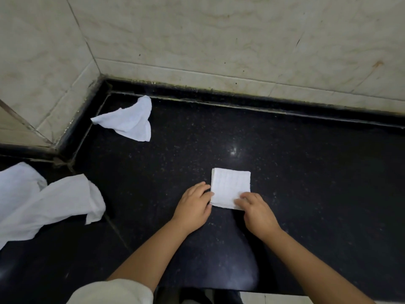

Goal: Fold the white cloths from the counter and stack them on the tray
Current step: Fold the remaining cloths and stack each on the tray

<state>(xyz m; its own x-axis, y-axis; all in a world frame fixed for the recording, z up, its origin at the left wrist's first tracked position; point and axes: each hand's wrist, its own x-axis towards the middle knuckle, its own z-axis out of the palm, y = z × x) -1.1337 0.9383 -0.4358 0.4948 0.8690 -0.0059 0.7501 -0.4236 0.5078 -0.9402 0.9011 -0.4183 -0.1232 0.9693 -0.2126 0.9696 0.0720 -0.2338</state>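
Head view: my left hand [194, 205] steadies the folded cloth [230, 187] at 9 o'clock, right hand [255, 207] pressing flat-fingered at 5; I should crease firmly, edges aligned.

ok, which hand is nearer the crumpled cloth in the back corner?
Left. The left hand rests at the folded cloth's left edge, closer to the crumpled cloth; the right hand is farther right.
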